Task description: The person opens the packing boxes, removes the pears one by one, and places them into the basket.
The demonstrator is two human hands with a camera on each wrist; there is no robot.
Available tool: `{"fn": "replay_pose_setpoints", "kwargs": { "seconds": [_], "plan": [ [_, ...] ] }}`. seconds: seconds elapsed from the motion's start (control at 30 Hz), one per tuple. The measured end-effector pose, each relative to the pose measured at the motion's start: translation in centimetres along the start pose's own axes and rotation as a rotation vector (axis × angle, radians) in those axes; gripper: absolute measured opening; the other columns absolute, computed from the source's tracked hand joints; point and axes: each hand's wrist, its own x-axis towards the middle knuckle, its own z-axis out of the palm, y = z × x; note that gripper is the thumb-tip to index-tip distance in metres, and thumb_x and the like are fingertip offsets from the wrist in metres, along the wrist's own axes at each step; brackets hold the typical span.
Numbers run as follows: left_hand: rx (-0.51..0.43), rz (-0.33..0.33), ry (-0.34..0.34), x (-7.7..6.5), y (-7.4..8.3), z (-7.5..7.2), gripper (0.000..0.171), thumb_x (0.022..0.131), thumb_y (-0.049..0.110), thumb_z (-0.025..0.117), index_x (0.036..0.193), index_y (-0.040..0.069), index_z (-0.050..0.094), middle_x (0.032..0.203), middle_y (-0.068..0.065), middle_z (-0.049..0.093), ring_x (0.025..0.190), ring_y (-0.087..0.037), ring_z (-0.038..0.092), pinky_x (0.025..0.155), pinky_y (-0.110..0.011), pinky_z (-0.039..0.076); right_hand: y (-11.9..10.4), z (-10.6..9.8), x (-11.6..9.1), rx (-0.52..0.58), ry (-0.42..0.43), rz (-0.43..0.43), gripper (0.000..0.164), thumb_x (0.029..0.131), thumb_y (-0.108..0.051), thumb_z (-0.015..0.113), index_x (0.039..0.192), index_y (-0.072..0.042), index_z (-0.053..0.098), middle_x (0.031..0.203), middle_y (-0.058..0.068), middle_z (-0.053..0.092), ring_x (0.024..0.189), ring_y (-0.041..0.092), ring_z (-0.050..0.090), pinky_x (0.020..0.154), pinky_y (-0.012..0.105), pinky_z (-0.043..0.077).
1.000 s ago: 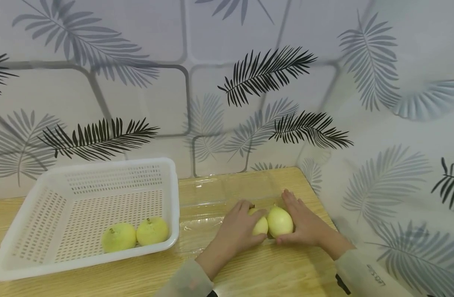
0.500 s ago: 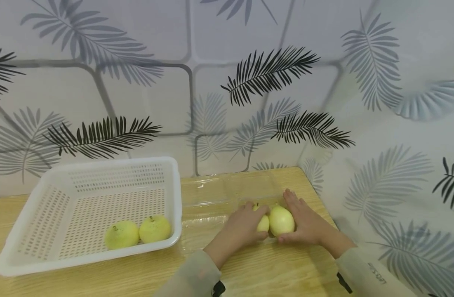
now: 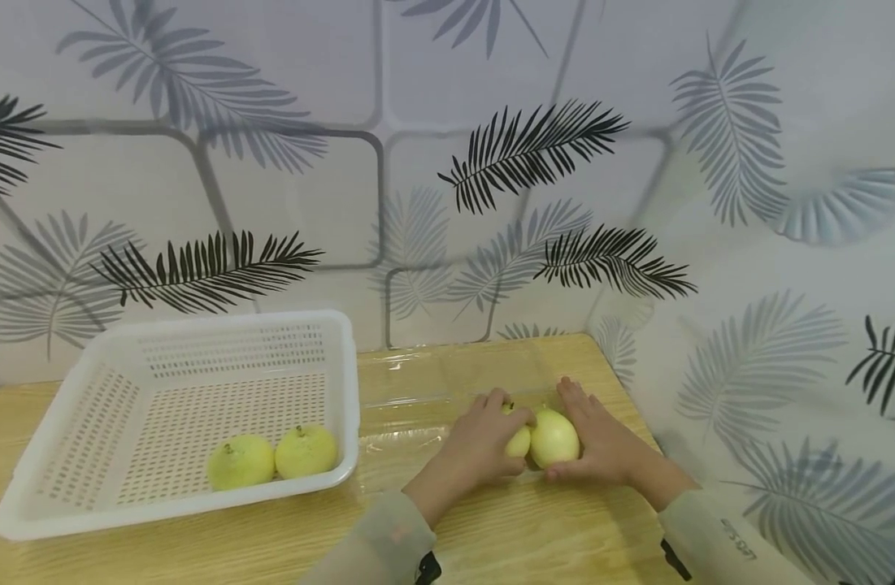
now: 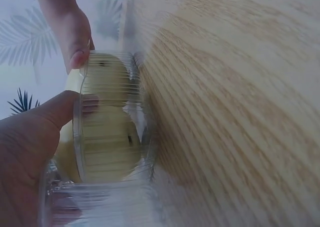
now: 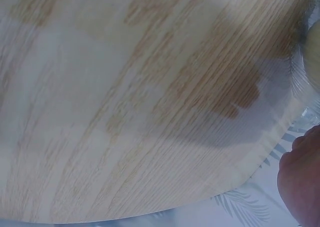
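Two yellow-green pears sit side by side at the right end of a clear plastic fruit box (image 3: 399, 445). My left hand (image 3: 480, 443) grips the left pear (image 3: 519, 443) from above, fingers curled over it and hiding much of it. Around the outer side of the right pear (image 3: 554, 439) lies my right hand (image 3: 604, 447), thumb in front and fingers behind. In the left wrist view both pears show through the box's ribbed wall (image 4: 82, 132), and my left thumb reaches over the rim. Only part of my right hand (image 5: 302, 179) appears in the right wrist view.
A white perforated basket (image 3: 176, 504) stands to the left, with two more pears (image 3: 241, 462) in its front right corner. The box's clear lid (image 3: 484, 367) lies opened toward the wall. The wooden table (image 3: 549, 536) ends just right of my right hand.
The view has shifted slightly. My left fingers have bent a little more over the left pear. Both hands and both pears otherwise keep nearly the same place.
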Motion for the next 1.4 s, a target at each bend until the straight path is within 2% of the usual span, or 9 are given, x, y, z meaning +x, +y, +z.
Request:
{"fn": "replay_pose_setpoints", "kwargs": {
  "seconds": [0.27,0.47,0.67,0.83,1.13,1.4],
  "plan": [
    [-0.073,0.033,0.12,-0.1,-0.4,0.2,0.052,0.075,0.036,0.083,0.123,0.032,0.063,0.133,-0.002,0.047,0.115,-0.023,0.05,0.075,-0.029,0.051,-0.3,-0.1,-0.1,-0.011,-0.01,0.008,0.133,0.072,-0.074,0.071,0.159,-0.005,-0.002,0.165,0.022,0.003,0.151,0.043,0.009,0.119,0.062,0.018],
    [-0.088,0.088,0.226,-0.5,-0.1,-1.3,0.05,0.075,0.031,0.08,0.122,0.032,0.063,0.132,0.0,0.047,0.114,-0.02,0.049,0.076,-0.024,0.049,-0.3,-0.1,0.1,-0.052,-0.005,-0.002,0.134,0.072,-0.075,0.071,0.159,-0.003,-0.001,0.165,0.024,0.006,0.15,0.045,0.011,0.118,0.062,0.02],
    [-0.071,0.094,0.239,-1.2,0.1,-2.8,0.05,0.076,0.031,0.081,0.123,0.031,0.064,0.133,0.0,0.05,0.116,-0.022,0.051,0.081,-0.028,0.052,-0.1,0.0,0.1,-0.068,0.007,-0.001,0.135,0.07,-0.077,0.07,0.158,0.0,0.003,0.164,0.025,0.007,0.148,0.049,0.014,0.115,0.065,0.023],
    [-0.068,0.085,0.251,-2.1,-0.1,-3.9,0.049,0.076,0.032,0.081,0.123,0.031,0.065,0.134,0.0,0.049,0.118,-0.023,0.051,0.079,-0.03,0.054,-0.1,0.1,0.1,-0.07,0.007,0.005,0.135,0.07,-0.078,0.069,0.158,0.002,0.005,0.164,0.026,0.008,0.149,0.047,0.014,0.115,0.065,0.023],
    [-0.061,0.079,0.337,-3.9,-0.9,-6.5,0.052,0.076,0.032,0.082,0.124,0.03,0.064,0.136,-0.001,0.049,0.121,-0.024,0.051,0.079,-0.031,0.056,-0.3,0.2,0.4,-0.088,0.027,-0.032,0.136,0.069,-0.078,0.07,0.157,0.005,0.007,0.163,0.028,0.01,0.149,0.046,0.017,0.118,0.061,0.022],
    [-0.056,0.022,0.391,-5.8,-1.6,-8.9,0.051,0.075,0.032,0.084,0.122,0.032,0.064,0.133,0.001,0.051,0.121,-0.024,0.051,0.071,-0.033,0.056,-0.1,0.4,0.5,-0.09,0.044,-0.035,0.139,0.068,-0.077,0.072,0.157,0.003,0.003,0.163,0.027,0.009,0.148,0.047,0.017,0.118,0.061,0.021]
  ]
}}
